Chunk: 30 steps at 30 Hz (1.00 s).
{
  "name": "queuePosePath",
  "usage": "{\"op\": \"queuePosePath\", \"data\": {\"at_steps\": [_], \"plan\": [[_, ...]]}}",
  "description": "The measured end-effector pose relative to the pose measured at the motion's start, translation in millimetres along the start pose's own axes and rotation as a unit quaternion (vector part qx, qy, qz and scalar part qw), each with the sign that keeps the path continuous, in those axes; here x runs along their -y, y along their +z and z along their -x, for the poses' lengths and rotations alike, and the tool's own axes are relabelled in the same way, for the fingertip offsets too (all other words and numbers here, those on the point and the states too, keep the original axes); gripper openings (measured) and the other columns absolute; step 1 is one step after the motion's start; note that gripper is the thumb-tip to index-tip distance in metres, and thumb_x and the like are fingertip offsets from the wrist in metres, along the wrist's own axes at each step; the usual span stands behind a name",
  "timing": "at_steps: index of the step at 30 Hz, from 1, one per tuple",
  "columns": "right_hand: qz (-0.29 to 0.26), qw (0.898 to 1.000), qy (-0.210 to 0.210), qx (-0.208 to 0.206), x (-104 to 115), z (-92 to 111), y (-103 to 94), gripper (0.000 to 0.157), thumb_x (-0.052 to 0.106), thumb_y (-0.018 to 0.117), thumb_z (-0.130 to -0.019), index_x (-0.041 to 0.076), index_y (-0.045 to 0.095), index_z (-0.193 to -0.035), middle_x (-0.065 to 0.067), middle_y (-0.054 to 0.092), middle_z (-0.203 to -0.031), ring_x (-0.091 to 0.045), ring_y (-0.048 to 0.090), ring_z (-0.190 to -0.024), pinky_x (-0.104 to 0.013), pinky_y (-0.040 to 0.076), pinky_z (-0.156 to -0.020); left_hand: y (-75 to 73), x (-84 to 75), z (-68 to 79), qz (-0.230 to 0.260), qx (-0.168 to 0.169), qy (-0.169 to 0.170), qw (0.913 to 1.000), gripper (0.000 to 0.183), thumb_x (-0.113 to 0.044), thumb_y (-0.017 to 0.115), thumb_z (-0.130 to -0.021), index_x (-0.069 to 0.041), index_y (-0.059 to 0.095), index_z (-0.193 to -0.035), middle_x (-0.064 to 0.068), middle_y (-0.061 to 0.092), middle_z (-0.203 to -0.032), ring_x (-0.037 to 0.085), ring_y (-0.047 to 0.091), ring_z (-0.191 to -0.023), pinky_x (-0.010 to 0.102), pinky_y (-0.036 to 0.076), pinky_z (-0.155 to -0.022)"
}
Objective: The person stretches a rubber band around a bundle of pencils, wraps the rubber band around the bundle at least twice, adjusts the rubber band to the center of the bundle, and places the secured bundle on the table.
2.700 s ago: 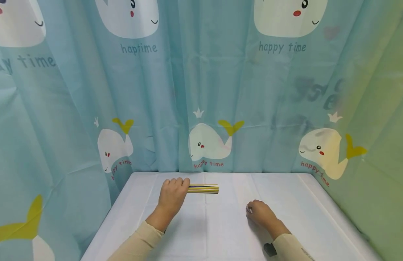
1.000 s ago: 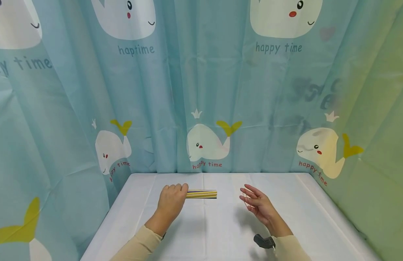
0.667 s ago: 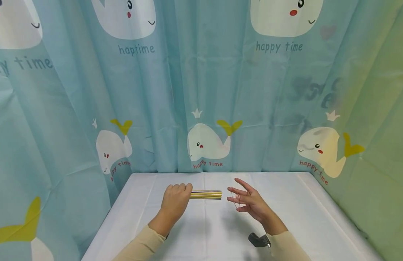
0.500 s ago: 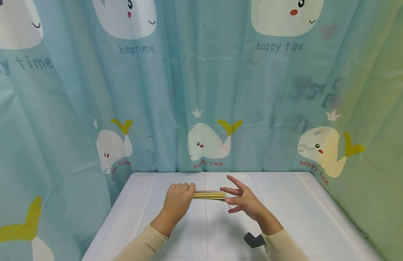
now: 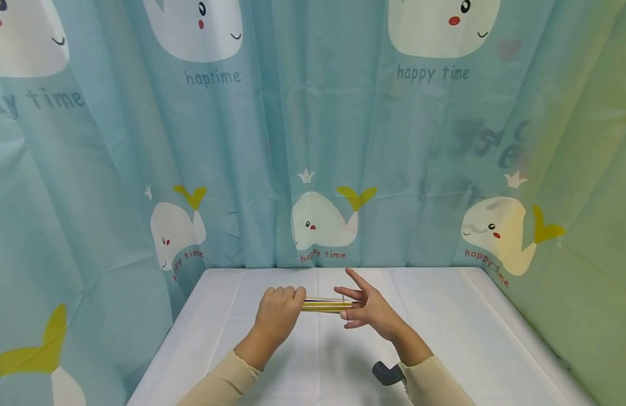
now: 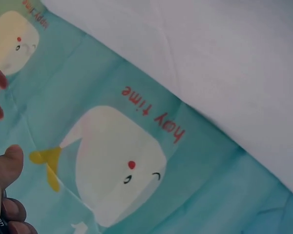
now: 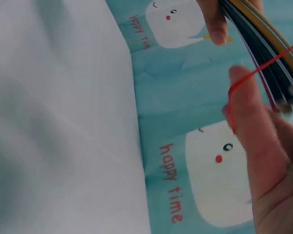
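My left hand (image 5: 278,313) grips a bundle of slim striped pencils (image 5: 320,305), yellow and dark, held level above the table and pointing right. In the right wrist view the pencils (image 7: 269,46) show their free ends close to my right thumb. My right hand (image 5: 381,314) is spread, with a thin red rubber band (image 7: 266,65) stretched over its fingers and thumb. In the head view the fingers surround the right end of the bundle, and the band crosses it there. The left wrist view catches only part of my left hand (image 6: 7,168) and some right fingertips.
A white-covered table (image 5: 272,361) lies below both hands. Blue curtains (image 5: 262,141) printed with whales stand behind it and at the left, and a greenish one (image 5: 596,225) at the right. A dark wrist device (image 5: 387,373) hangs under my right wrist.
My right hand has gone from curled to spread, stretching the rubber band, then moved left until the band came over the pencils' free end. My left hand keeps its grip, shifting slightly right.
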State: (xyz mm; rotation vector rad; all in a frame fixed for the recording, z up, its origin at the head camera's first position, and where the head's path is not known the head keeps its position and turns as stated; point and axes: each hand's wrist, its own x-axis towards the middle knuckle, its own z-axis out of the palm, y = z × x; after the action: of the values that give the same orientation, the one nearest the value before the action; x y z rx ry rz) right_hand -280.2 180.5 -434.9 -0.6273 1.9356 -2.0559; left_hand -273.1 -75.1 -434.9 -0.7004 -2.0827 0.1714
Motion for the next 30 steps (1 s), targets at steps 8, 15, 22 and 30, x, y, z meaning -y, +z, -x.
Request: {"op": "queuePosePath", "data": {"at_steps": [8, 15, 22, 30], "plan": [[-0.05, 0.997, -0.032, -0.048, 0.9, -0.2, 21.7, 0.092, 0.005, 0.078, -0.08, 0.015, 0.021, -0.152, -0.022, 0.042, -0.146, -0.032, 0.062, -0.111, -0.053, 0.053, -0.074, -6.8, -3.7, -12.7, 0.015, -0.011, -0.037, 0.9991, 0.03, -0.011, 0.082, -0.075, -0.008, 0.053, -0.082, 0.003, 0.056, -0.063, 0.016, 0.049, -0.047, 0.026, 0.031, -0.043], [-0.067, 0.996, -0.051, -0.038, -5.3, -1.1, 41.3, 0.077, 0.008, 0.077, -0.081, 0.002, 0.026, -0.139, -0.026, 0.046, -0.141, -0.035, 0.058, -0.117, -0.052, 0.053, -0.073, -12.2, -11.3, -24.2, 0.036, -0.032, -0.034, 0.9982, 0.029, -0.013, 0.082, -0.075, -0.007, 0.055, -0.084, 0.004, 0.056, -0.062, 0.017, 0.052, -0.046, 0.027, 0.036, -0.041], [0.038, 0.998, -0.017, 0.057, -13.6, 7.5, 42.9, 0.03, 0.011, 0.069, -0.089, -0.01, 0.056, -0.107, -0.026, 0.065, -0.114, -0.033, 0.064, -0.108, -0.041, 0.053, -0.084, -9.9, -13.3, -22.6, 0.04, -0.024, -0.039, 0.9982, 0.029, -0.007, 0.082, -0.072, -0.008, 0.054, -0.081, 0.003, 0.054, -0.059, 0.014, 0.047, -0.043, 0.026, 0.031, -0.04], [0.241, 0.928, -0.276, 0.06, 3.2, 21.9, 60.3, 0.044, 0.003, 0.078, -0.076, 0.005, 0.069, -0.119, -0.006, 0.058, -0.091, -0.012, 0.057, -0.081, -0.021, 0.049, -0.069, -9.6, -15.5, -26.6, 0.031, 0.01, -0.076, 0.9966, 0.029, -0.004, 0.079, -0.073, -0.009, 0.051, -0.077, 0.004, 0.052, -0.053, 0.013, 0.046, -0.039, 0.028, 0.036, -0.037]]}}
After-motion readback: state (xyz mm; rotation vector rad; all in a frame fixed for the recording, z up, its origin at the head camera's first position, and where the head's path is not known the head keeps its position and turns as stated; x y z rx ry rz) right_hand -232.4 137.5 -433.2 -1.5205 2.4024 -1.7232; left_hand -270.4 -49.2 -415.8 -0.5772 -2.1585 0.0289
